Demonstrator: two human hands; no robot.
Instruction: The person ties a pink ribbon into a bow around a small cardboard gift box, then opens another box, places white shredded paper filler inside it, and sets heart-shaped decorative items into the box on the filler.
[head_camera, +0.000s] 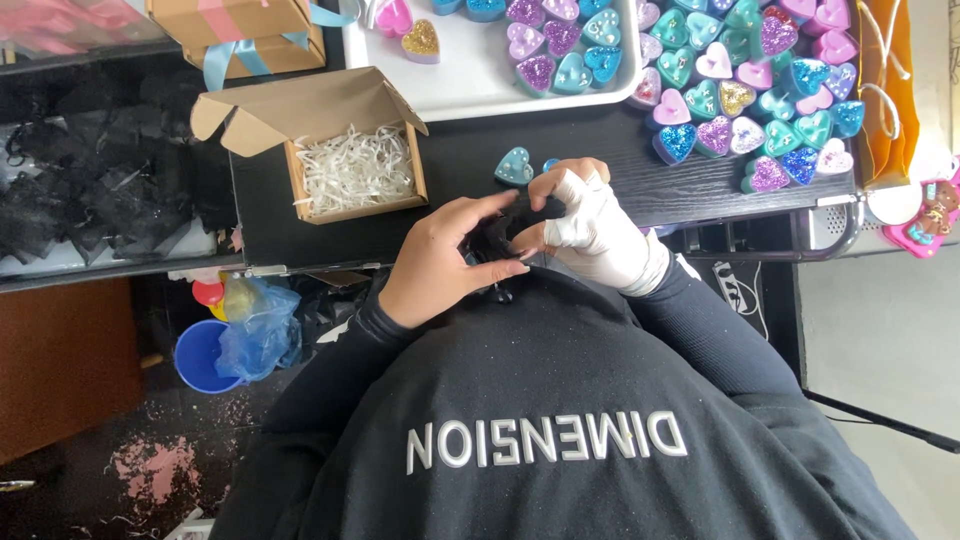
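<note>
We pinch a small, dark, soft-looking pouch between our bare left hand and bandaged right hand, at the table edge near a teal heart.

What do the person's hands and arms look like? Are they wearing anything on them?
Both arms are covered by long, snug black sleeves that reach the wrists. The right hand is wrapped in a white bandage or wrap-like glove that leaves the fingertips bare. The left hand is bare, with long nails. The sleeves belong to a dark top with pale lettering across it.
</note>
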